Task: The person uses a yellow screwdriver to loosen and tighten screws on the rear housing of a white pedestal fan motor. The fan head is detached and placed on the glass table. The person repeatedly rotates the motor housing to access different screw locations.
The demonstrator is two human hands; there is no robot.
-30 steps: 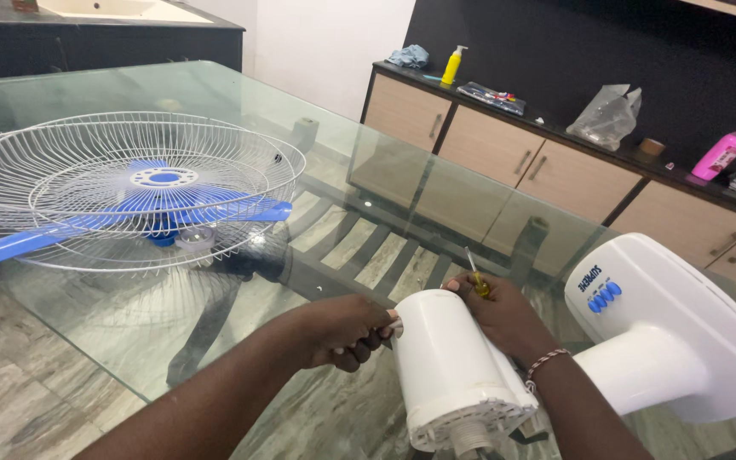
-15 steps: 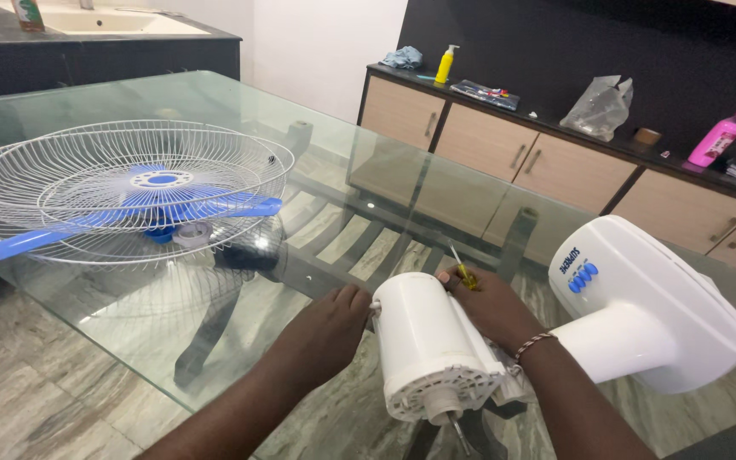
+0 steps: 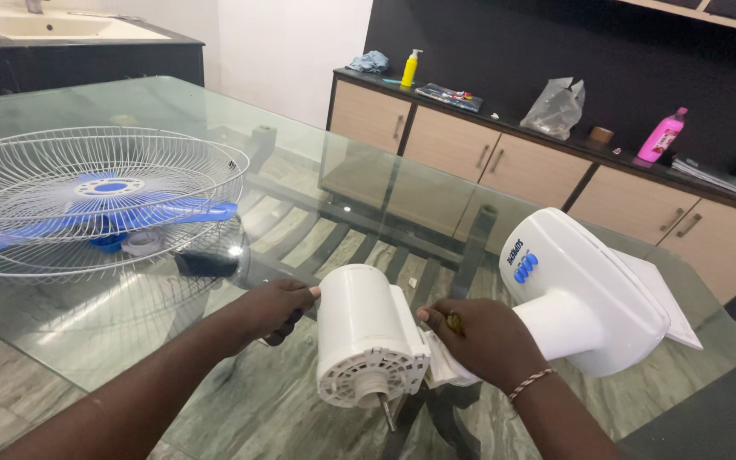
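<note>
My left hand sits at nine o'clock of the white motor housing, fingertips pressed against its side wall, the fingers curled around a dark object beneath them that I cannot make out. My right hand is at three o'clock of the same housing, fingers clenched over a small yellowish tool whose working end is hidden; the hand rests against the white bracket joining housing and neck. A cord bracelet circles that wrist.

The housing lies on its side on the glass table, vented end and bare shaft pointing toward six o'clock. At three o'clock, past my right hand, lies the white fan base with a row of blue buttons.

At ten o'clock, well apart from both hands, a white wire fan guard lies flat on the glass with the blue fan blade inside it.

At one o'clock, beyond the table, a wooden cabinet carries a yellow bottle, a clear plastic bag and a pink bottle.
</note>
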